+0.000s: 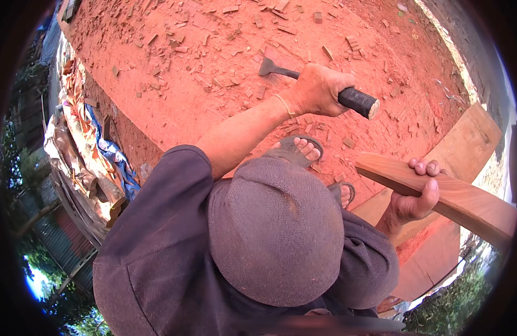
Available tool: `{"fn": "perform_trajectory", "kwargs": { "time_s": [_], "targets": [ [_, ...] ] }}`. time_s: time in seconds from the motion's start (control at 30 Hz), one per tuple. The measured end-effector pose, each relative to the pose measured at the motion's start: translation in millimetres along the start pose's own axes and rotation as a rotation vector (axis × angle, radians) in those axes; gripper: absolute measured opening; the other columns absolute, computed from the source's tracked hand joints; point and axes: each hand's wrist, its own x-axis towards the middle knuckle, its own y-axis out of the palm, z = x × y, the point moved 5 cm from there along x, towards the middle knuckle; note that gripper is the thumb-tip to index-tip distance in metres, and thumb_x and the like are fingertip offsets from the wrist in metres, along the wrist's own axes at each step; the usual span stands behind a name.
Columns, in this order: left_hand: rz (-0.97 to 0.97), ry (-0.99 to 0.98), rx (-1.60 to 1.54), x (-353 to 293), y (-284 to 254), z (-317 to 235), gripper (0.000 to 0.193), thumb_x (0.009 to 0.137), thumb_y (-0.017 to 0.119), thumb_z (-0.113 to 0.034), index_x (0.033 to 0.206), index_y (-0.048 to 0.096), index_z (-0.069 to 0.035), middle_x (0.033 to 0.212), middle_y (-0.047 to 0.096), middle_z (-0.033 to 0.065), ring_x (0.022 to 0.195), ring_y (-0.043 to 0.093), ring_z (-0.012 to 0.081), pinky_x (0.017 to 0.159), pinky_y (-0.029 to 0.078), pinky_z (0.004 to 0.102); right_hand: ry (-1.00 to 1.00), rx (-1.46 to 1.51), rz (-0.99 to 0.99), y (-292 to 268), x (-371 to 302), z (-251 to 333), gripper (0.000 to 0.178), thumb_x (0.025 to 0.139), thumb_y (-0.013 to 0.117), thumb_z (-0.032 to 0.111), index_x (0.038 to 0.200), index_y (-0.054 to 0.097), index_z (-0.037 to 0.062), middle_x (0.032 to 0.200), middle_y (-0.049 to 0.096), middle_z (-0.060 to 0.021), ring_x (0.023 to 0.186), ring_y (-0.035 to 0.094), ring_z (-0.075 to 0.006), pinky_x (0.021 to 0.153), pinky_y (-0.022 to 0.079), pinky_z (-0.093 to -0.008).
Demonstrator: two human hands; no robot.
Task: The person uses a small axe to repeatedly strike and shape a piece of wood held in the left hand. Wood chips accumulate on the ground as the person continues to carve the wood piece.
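We are looking down at a person in a grey brimmed cloth hat (275,229) and dark shirt, standing in sandals on red, dusty ground (174,95) that is strewn with small reddish wood chips (174,42). The left hand (317,89) is clamping tight around the black handle of a small hatchet with a dark metal head (325,89), holding it out over the chips, the blade pointing to the far left. The right hand (418,196) is gripping the near end of a long reddish-brown wooden plank (466,199), fingers curling over its top edge, thumb pressing on its side. The plank is running off to the right, above a wider pale board (471,137) lying on the ground. The two hands are well apart.
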Motion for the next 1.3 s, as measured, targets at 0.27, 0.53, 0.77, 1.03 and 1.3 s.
{"fn": "perform_trajectory", "kwargs": {
  "time_s": [0.27, 0.53, 0.77, 1.03, 1.3],
  "targets": [
    [0.074, -0.018, 0.072, -5.5, 15.6, -2.1, 0.025, 0.071, 0.083, -0.027, 0.076, 0.061, -0.015, 0.064, 0.063, 0.0064, 0.063, 0.068, 0.0297, 0.053, 0.05, 0.0402, 0.388, -0.911, 0.162, -50.8, -31.3, -53.6, 0.029, 0.08, 0.076, 0.005, 0.105, 0.063, 0.0006, 0.086, 0.064, -0.0029, 0.077, 0.063, -0.0141, 0.075, 0.054, -0.0333],
    [0.042, -0.021, -0.008, -3.5, 3.8, 3.4, 0.023, 0.069, 0.08, -0.024, 0.077, 0.061, -0.014, 0.066, 0.064, 0.0087, 0.063, 0.068, 0.031, 0.055, 0.051, 0.0424, 0.183, -0.734, 0.105, 25.1, -11.4, -34.4, 0.027, 0.083, 0.069, 0.003, 0.107, 0.059, -0.0015, 0.09, 0.061, -0.0068, 0.079, 0.06, -0.0154, 0.071, 0.053, -0.0342],
    [0.107, -0.037, 0.018, 1.1, 5.8, 1.7, 0.024, 0.068, 0.078, -0.024, 0.076, 0.058, -0.013, 0.066, 0.062, 0.0097, 0.065, 0.067, 0.0335, 0.055, 0.05, 0.0441, 0.352, -0.803, 0.035, -30.7, -21.7, -46.0, 0.025, 0.083, 0.072, 0.005, 0.105, 0.062, 0.0011, 0.082, 0.06, -0.003, 0.071, 0.062, -0.0133, 0.064, 0.051, -0.0286],
    [0.129, -0.002, 0.056, -6.8, 12.0, 2.1, 0.025, 0.069, 0.077, -0.024, 0.076, 0.056, -0.013, 0.066, 0.062, 0.01, 0.066, 0.067, 0.0346, 0.056, 0.05, 0.0453, 0.334, -1.012, 0.266, -28.2, -18.6, -78.4, 0.032, 0.076, 0.074, 0.011, 0.103, 0.061, -0.0004, 0.081, 0.061, -0.0024, 0.072, 0.059, -0.0119, 0.064, 0.05, -0.031],
    [0.14, -0.01, 0.055, -8.6, 14.3, 6.9, 0.023, 0.071, 0.076, -0.024, 0.076, 0.057, -0.014, 0.066, 0.062, 0.009, 0.066, 0.068, 0.0333, 0.055, 0.05, 0.045, 0.197, -0.717, 0.025, -47.9, -28.1, -47.2, 0.017, 0.084, 0.071, 0.007, 0.097, 0.06, 0.0022, 0.075, 0.058, -0.0023, 0.067, 0.059, -0.0112, 0.058, 0.049, -0.0287]
  ]
}}
